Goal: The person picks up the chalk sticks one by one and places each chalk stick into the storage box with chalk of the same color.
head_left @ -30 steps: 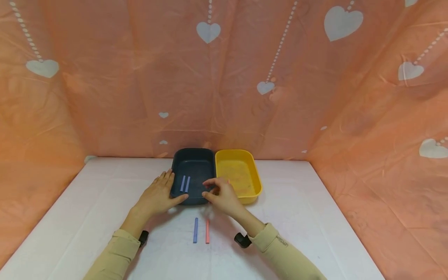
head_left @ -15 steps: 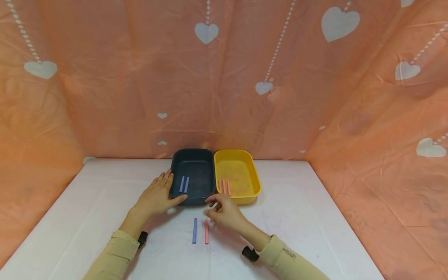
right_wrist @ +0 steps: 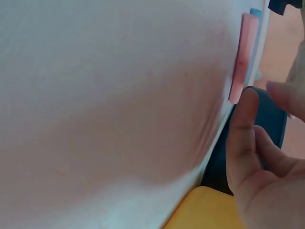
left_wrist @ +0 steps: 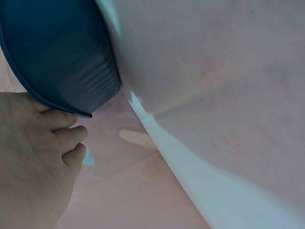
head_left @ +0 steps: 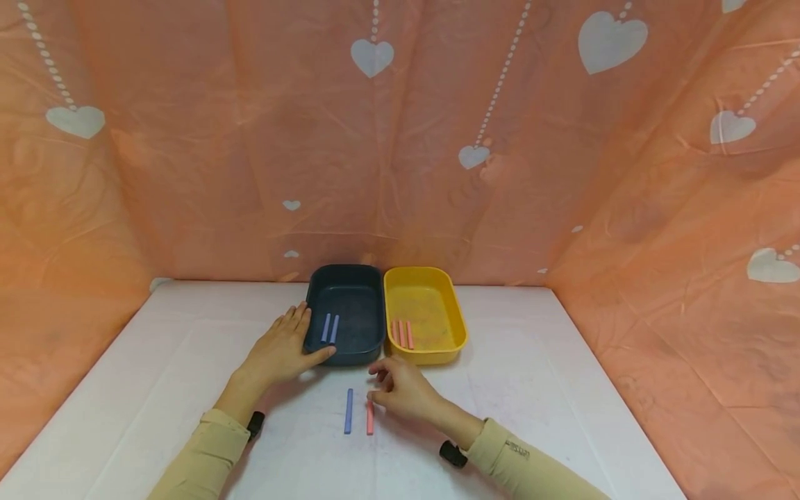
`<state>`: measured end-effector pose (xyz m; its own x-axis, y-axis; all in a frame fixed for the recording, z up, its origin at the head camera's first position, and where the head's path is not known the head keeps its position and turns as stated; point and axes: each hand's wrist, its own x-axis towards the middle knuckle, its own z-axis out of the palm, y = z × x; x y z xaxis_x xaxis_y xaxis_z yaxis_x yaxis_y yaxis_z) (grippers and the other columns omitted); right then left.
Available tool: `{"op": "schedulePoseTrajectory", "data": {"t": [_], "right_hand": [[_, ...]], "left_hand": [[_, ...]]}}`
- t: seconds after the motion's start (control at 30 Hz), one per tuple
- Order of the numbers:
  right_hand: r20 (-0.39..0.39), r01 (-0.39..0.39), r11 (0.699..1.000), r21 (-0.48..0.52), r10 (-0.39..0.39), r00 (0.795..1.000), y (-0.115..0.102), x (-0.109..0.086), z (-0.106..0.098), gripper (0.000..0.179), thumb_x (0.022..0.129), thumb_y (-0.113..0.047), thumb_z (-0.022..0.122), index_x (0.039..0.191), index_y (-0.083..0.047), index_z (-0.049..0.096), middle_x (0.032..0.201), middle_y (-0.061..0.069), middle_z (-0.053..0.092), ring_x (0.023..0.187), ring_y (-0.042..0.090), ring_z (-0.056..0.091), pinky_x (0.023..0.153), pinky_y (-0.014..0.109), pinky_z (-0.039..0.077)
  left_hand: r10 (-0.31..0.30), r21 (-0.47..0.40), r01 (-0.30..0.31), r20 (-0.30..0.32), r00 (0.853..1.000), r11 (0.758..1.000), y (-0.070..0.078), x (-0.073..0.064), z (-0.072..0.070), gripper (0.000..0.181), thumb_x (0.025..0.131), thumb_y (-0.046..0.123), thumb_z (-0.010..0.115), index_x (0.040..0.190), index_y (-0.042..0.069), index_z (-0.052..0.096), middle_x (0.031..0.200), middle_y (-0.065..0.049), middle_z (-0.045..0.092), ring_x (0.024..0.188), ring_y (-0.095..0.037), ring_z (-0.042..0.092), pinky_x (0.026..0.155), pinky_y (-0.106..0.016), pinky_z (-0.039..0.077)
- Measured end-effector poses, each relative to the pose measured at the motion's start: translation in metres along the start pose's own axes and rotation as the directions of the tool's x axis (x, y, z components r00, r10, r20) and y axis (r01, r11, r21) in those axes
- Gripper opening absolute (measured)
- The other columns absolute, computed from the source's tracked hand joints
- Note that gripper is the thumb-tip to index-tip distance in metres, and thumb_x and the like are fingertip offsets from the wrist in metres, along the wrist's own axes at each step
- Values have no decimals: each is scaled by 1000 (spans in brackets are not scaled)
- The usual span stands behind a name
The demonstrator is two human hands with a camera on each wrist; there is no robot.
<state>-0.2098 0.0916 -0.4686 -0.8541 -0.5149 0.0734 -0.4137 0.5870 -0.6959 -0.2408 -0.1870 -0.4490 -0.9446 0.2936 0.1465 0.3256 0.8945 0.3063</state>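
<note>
My left hand (head_left: 279,353) rests against the left side of a dark blue tray (head_left: 345,278), its thumb at the front rim. In the left wrist view its fingers touch the tray wall (left_wrist: 71,57). Two blue chalk sticks (head_left: 334,329) lie in that tray. Over the far end of a pink chalk stick (head_left: 370,421) on the table is my right hand (head_left: 406,390). The right wrist view shows its thumb and forefinger apart near the pink chalk (right_wrist: 243,59), holding nothing. A blue chalk stick (head_left: 348,411) lies just left of the pink one.
Against the dark tray's right side stands a yellow tray (head_left: 431,292) with three pink chalk sticks (head_left: 402,335) at its left. Both trays sit toward the back of the white-covered table (head_left: 531,389). A peach curtain (head_left: 425,208) with hearts surrounds the table's back and sides.
My right hand has moved from above the trays toward me, down to the pink chalk on the table. This uncovers the pink sticks in the yellow tray. My left hand stays in place.
</note>
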Motion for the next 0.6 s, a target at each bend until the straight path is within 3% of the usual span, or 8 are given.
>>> {"op": "schedulePoseTrajectory", "data": {"t": [0.4, 0.6], "right_hand": [[73, -48, 995, -88, 54, 996, -2, 1, 5, 41, 85, -23, 86, 116, -3, 70, 95, -3, 56, 77, 4, 53, 74, 21, 49], [69, -20, 988, -153, 31, 997, -2, 3, 6, 38, 84, -24, 87, 113, -4, 73, 93, -4, 56, 79, 5, 50, 75, 21, 48]], "left_hand": [[0, 6, 0, -9, 1000, 1000, -1, 1, 1, 107, 95, 68, 60, 153, -18, 33, 163, -35, 28, 150, -53, 28, 122, -62, 26], [0, 2, 0, -7, 1000, 1000, -1, 0, 1, 107, 94, 68, 60, 153, -18, 33, 163, -35, 28, 151, -53, 28, 122, -62, 26]]}}
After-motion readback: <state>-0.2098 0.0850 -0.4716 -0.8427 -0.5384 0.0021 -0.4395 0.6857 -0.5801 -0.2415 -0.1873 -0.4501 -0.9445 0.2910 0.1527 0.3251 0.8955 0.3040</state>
